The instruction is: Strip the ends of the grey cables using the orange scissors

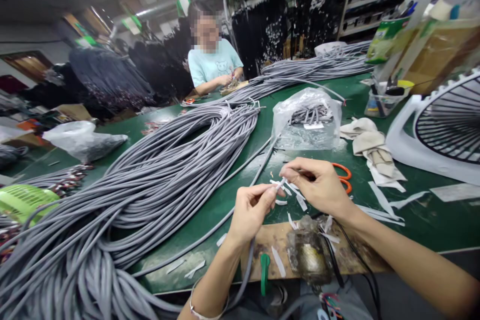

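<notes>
My left hand [249,208] is closed in a pinch on the end of a grey cable [247,265] that runs down under my wrist. My right hand [318,183] is closed too, its fingertips pinching a small white strip [281,184] at the cable's tip. Both hands meet above the green table [431,220], over several loose white strips [296,200]. A large bundle of grey cables [150,185] lies to the left. Orange-handled scissors [344,178] sit just behind my right hand.
A clear plastic bag [305,117] of short grey pieces lies beyond my hands. A white fan [442,130] stands at the right, cloth rags [371,147] beside it. A tape-covered tool [309,250] sits on a wooden board [273,250]. A person in a light blue shirt [212,62] works across the table.
</notes>
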`<state>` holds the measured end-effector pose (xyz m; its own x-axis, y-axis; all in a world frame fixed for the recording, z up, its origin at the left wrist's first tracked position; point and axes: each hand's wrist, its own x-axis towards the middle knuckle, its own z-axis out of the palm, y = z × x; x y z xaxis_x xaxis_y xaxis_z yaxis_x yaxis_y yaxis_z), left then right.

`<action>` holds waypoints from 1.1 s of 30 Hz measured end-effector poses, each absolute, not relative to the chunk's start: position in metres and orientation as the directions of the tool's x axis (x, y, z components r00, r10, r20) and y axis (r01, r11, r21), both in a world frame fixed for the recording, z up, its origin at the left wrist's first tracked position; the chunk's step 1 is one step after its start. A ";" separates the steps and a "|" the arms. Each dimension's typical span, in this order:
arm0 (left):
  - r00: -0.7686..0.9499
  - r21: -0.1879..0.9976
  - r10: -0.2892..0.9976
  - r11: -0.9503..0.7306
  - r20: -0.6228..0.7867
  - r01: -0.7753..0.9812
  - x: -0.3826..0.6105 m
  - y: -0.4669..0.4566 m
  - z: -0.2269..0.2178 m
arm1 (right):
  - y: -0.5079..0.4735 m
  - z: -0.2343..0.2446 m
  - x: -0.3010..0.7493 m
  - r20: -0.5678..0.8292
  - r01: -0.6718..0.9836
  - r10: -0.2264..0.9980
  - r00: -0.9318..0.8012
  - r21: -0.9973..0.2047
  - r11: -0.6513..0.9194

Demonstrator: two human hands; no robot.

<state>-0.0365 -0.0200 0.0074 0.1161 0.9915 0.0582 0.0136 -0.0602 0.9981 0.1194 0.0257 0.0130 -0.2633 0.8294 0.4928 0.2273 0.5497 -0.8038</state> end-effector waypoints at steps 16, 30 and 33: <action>0.148 0.697 0.856 -0.494 0.496 0.519 -0.030 -0.028 0.006 | 0.015 0.011 0.111 0.596 0.333 0.764 -0.248 -0.688 0.645; 0.044 0.991 0.991 -0.126 0.124 0.037 -0.035 -0.024 0.010 | 0.024 0.013 0.115 0.334 -0.033 0.850 -0.407 -0.936 0.352; 0.092 0.994 0.996 -0.014 0.024 -0.109 -0.037 -0.025 0.012 | 0.026 0.009 0.114 0.238 -0.009 0.895 -0.377 -0.967 0.253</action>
